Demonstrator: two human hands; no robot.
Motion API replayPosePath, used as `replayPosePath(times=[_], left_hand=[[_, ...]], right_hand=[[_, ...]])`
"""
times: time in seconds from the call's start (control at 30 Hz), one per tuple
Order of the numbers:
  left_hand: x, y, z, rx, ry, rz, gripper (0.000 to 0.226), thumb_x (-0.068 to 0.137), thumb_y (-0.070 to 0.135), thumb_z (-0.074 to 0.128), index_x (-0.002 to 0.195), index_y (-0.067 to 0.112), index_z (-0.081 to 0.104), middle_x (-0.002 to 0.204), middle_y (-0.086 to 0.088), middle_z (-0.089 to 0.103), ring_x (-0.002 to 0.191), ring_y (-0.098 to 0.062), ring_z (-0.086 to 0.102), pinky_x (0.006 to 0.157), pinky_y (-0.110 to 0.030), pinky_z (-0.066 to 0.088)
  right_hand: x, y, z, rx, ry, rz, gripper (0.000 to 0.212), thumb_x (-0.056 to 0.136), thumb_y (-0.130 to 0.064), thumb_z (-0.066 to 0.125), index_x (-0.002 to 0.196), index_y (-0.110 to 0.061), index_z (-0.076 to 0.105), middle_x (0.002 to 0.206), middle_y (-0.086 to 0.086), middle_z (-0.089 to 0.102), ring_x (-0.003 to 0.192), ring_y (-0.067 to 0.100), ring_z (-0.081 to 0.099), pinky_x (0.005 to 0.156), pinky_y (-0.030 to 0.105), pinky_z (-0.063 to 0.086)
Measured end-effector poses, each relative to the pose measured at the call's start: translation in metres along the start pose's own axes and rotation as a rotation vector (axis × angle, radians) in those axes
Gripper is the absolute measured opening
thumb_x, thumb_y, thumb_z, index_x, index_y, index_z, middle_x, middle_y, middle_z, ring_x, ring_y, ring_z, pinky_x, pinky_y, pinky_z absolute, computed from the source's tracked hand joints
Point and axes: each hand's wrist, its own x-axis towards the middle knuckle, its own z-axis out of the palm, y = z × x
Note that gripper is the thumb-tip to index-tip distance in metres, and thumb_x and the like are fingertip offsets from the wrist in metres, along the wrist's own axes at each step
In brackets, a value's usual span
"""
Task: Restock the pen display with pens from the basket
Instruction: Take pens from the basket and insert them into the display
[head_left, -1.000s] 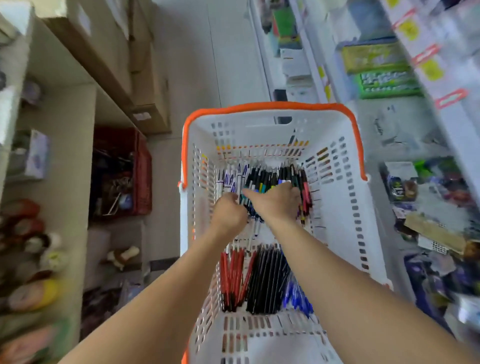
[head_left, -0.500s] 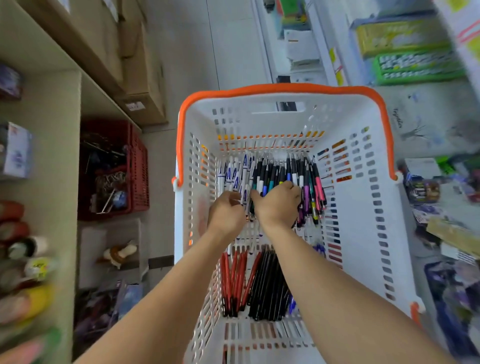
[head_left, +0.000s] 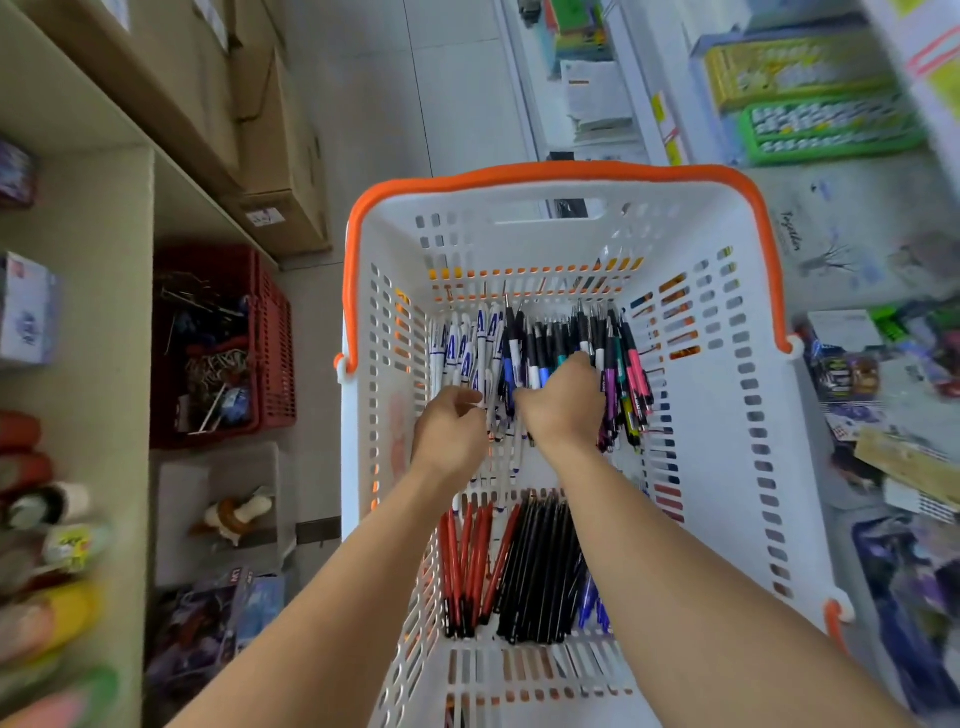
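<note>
Both hands are down in the basket (head_left: 727, 395), working the far row of pens. Left hand (head_left: 451, 434): fingers curled in at the white pens (head_left: 462, 353), pinching into that bunch as far as I can see; exact grip is hidden under the knuckles. Right hand (head_left: 563, 402): fist closed round the dark clicker pens (head_left: 558, 340), with the pink and purple ones (head_left: 631, 379) splayed just beside it.

Change over the last second: the hands have barely shifted in the pile and stay bunched together, but the view has swung and the basket now sits further right and larger in frame. The right-hand bundle looks more gathered than a second ago. My read: still collecting a handful, nothing lifted out yet, so restocking hasn't started.

Near row, untouched: red pens (head_left: 465, 566), black pens (head_left: 540, 566), a few blue ones (head_left: 589, 597) mostly hidden by the right forearm.

Surroundings, left to right: beige shelf (head_left: 93, 260) with blurred stock, cardboard boxes (head_left: 270, 130) up top, a red crate (head_left: 270, 338) of odds and ends on the floor, and white shelving (head_left: 852, 249) with green and yellow packs (head_left: 826, 124) on the right. I can't pick out the pen display itself.

In the way: the orange handle (head_left: 571, 174) arcs over the far rim, and the basket walls are tall, so a full fistful will need to come straight up.
</note>
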Motion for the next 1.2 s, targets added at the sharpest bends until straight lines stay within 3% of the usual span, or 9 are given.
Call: replayPosePath(times=[0.27,0.5,0.67,0.73,0.87,0.97,1.07,1.13,1.2], left_hand=[[0.002,0.000,-0.001,-0.039,-0.002,-0.010,0.024,0.099,0.011,0.045,0.119,0.017,0.056,0.102,-0.003,0.061,0.069,-0.011,0.055,0.061,-0.027,0.049],[0.000,0.003,-0.004,-0.013,-0.009,-0.025,0.022,0.100,0.016,0.048,0.119,0.019,0.058,0.108,-0.003,0.064,0.084,-0.012,0.059,0.078,-0.033,0.054],[-0.003,0.009,-0.005,-0.026,-0.045,-0.030,0.020,0.101,0.016,0.050,0.118,0.017,0.058,0.107,-0.001,0.064,0.087,-0.015,0.061,0.082,-0.036,0.055],[-0.008,0.017,-0.008,-0.120,-0.099,-0.059,0.022,0.101,0.022,0.054,0.121,0.015,0.060,0.109,-0.002,0.066,0.093,-0.016,0.065,0.085,-0.034,0.056],[-0.033,0.039,-0.016,-0.456,-0.382,-0.177,0.062,0.082,0.060,0.068,0.124,0.015,0.064,0.117,-0.002,0.070,0.111,-0.021,0.066,0.099,-0.045,0.052],[-0.062,0.052,-0.022,-0.465,-0.525,-0.130,0.067,0.062,0.051,0.085,0.110,0.007,0.072,0.101,-0.009,0.073,0.096,-0.024,0.069,0.094,-0.044,0.054],[-0.089,0.051,-0.035,-0.509,-0.456,-0.151,0.069,0.053,0.025,0.090,0.114,-0.001,0.070,0.096,-0.017,0.073,0.080,-0.027,0.071,0.068,-0.032,0.058],[-0.107,0.045,-0.052,-0.574,-0.435,-0.109,0.051,0.063,0.021,0.085,0.109,0.000,0.072,0.093,-0.017,0.072,0.077,-0.025,0.071,0.062,-0.029,0.056],[-0.127,0.040,-0.068,-0.645,-0.429,-0.069,0.026,0.076,0.016,0.077,0.099,0.005,0.074,0.083,-0.012,0.068,0.069,-0.021,0.067,0.057,-0.025,0.053]], right_hand=[[0.010,0.001,-0.008,0.175,-0.007,0.131,0.058,0.081,-0.005,0.077,0.132,0.000,0.049,0.114,0.015,0.059,0.099,0.031,0.062,0.069,0.033,0.045],[0.006,-0.008,-0.016,0.234,-0.006,0.166,0.072,0.082,-0.012,0.081,0.143,-0.002,0.044,0.134,0.015,0.058,0.119,0.034,0.060,0.075,0.032,0.045],[-0.007,-0.008,-0.061,0.422,-0.030,0.186,0.081,0.079,-0.011,0.081,0.146,0.000,0.038,0.141,0.015,0.050,0.114,0.022,0.051,0.089,0.036,0.046],[-0.020,-0.007,-0.080,0.514,-0.119,0.231,0.081,0.079,-0.010,0.081,0.147,-0.003,0.038,0.140,0.012,0.049,0.125,0.026,0.049,0.098,0.043,0.045],[-0.065,-0.008,-0.103,0.678,-0.478,0.181,0.045,0.064,-0.006,0.087,0.104,-0.010,0.068,0.096,0.010,0.073,0.088,0.026,0.072,0.077,0.044,0.057],[-0.106,-0.017,-0.105,0.610,-0.691,-0.005,0.036,0.072,0.004,0.078,0.104,-0.009,0.068,0.091,0.006,0.074,0.081,0.016,0.074,0.073,0.030,0.057],[-0.145,-0.034,-0.104,0.551,-0.636,-0.145,0.082,0.076,0.015,0.073,0.144,-0.020,0.043,0.123,-0.008,0.062,0.089,-0.010,0.062,0.066,0.004,0.048],[-0.167,-0.042,-0.104,0.535,-0.613,-0.225,0.114,0.074,0.016,0.072,0.159,-0.028,0.011,0.143,-0.006,0.051,0.103,-0.009,0.060,0.074,0.005,0.049],[-0.191,-0.048,-0.104,0.473,-0.584,-0.281,0.124,0.075,0.012,0.072,0.160,-0.031,-0.008,0.138,-0.007,0.051,0.102,-0.014,0.058,0.079,0.007,0.047]])
